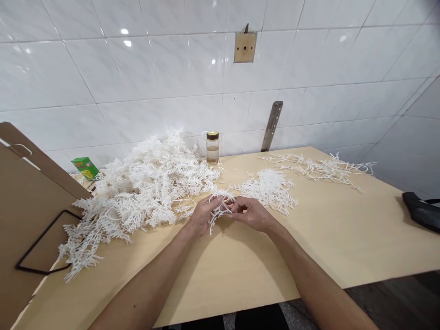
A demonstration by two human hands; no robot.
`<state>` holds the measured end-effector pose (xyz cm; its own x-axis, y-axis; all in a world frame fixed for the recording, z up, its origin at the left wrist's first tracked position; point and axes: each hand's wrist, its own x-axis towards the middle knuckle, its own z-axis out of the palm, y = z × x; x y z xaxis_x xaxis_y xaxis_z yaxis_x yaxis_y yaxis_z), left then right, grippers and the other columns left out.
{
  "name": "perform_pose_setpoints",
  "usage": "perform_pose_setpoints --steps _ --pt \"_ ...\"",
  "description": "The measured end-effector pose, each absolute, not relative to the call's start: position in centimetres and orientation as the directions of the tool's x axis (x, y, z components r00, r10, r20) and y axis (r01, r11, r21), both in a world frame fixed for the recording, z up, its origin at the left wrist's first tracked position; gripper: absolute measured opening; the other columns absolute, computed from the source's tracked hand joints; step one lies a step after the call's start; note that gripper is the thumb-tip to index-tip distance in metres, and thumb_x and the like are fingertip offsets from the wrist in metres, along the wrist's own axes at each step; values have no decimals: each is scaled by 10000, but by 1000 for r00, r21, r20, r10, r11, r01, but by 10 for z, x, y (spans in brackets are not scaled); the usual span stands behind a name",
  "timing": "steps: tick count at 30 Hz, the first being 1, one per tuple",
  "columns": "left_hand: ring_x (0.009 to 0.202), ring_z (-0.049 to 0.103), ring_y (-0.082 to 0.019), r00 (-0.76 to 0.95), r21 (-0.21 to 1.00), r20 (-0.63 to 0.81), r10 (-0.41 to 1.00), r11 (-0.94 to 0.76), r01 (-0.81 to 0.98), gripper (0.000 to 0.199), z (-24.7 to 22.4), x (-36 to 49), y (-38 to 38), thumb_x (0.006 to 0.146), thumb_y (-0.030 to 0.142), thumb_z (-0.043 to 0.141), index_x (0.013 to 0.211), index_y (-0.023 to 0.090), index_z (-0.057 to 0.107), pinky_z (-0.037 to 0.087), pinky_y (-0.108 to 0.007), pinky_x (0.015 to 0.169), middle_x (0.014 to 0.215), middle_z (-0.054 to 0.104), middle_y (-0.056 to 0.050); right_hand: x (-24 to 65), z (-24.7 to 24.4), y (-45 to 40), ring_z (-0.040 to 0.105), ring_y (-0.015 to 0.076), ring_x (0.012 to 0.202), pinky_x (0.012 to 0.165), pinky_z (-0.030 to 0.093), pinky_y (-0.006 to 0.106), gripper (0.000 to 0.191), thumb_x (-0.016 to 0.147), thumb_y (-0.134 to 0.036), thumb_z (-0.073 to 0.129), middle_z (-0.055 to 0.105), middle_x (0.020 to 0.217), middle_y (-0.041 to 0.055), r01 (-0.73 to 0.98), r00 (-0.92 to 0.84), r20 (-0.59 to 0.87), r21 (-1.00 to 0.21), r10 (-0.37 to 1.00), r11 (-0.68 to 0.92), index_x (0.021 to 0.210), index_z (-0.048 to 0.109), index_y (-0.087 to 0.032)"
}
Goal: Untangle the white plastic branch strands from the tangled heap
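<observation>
A white branching plastic piece (220,211) is held up over the middle of the table. My left hand (202,214) is closed round its left side, thumb on top. From the right, my right hand (250,213) pinches at the piece's edge with thumb and forefinger. A large heap of white branched pieces (147,178) lies just left of and behind my hands. Behind my right hand is a smaller pile of short white sprigs (270,189). Longer, sparser white stems (323,169) lie at the back right.
A lidded bottle (212,149) and a green box (85,168) stand at the back of the table (343,229). Cardboard (37,201) with a black wire frame (24,250) is at left. A metal strip (272,126) leans on the wall; a black object (421,211) lies far right.
</observation>
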<state>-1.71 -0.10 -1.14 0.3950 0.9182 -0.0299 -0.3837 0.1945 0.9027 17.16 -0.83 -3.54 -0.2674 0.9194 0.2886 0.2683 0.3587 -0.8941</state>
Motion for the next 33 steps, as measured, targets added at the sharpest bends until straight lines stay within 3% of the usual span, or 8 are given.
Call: perform_pose_setpoints --steps 6,9,12,16,21,25,29,33 --pt "610 576 -111 337 942 -54 940 160 -296 346 -8 -19 -1 658 390 842 846 139 696 474 -246 619 672 616 -2 185 -10 -18 439 73 527 482 325 249 293 760 -466 738 698 944 62 219 -373 76 -961 925 167 859 744 -190" --pt "574 532 -91 370 951 -26 929 137 -277 328 -6 -20 -3 639 385 846 800 135 707 450 -228 577 645 579 10 195 -4 -16 272 54 422 403 192 235 420 783 -570 680 533 570 -17 130 -139 27 -990 990 46 895 723 -168" --pt "553 525 -92 436 959 -25 899 145 -245 298 -4 -20 -7 635 358 840 779 126 720 427 -222 538 637 586 1 199 -6 -11 342 82 481 420 271 233 428 784 -590 672 493 569 -22 55 70 95 -994 993 91 880 702 -174" --pt "558 549 -109 477 960 -77 875 194 -201 296 -1 -19 -13 622 309 830 831 118 740 433 -233 541 660 629 -19 194 -11 -9 532 153 742 606 449 282 460 819 -612 623 643 900 75 48 -96 97 -994 991 102 938 690 -173" --pt "619 589 -133 494 960 -88 865 206 -189 343 -1 -19 -13 608 284 818 902 120 754 448 -249 594 762 696 -57 187 -9 -13 355 84 541 501 280 243 457 795 -609 659 486 614 -24 78 -353 25 -995 935 56 809 643 -152" --pt "538 546 -114 522 961 -121 844 231 -150 313 -3 -21 -9 618 310 816 856 120 742 381 -227 497 679 656 -43 190 -7 -12 293 64 516 473 191 241 422 712 -549 765 525 662 -15 -10 -285 33 -999 958 31 779 605 -164" --pt "378 334 -44 551 967 -160 819 241 -77 350 -2 -23 -9 705 455 770 662 124 669 220 -215 386 480 468 25 195 -8 -9 247 53 493 462 162 250 389 705 -507 786 457 630 -40 -84 -177 67 -995 982 53 754 589 -176" --pt "428 416 -51 543 976 -133 829 206 -76 374 -2 -23 -9 680 467 802 703 119 667 322 -209 422 565 534 10 198 -10 -8 234 46 481 451 146 255 359 724 -479 785 480 651 -31 -147 -161 93 -987 983 69 769 600 -174"
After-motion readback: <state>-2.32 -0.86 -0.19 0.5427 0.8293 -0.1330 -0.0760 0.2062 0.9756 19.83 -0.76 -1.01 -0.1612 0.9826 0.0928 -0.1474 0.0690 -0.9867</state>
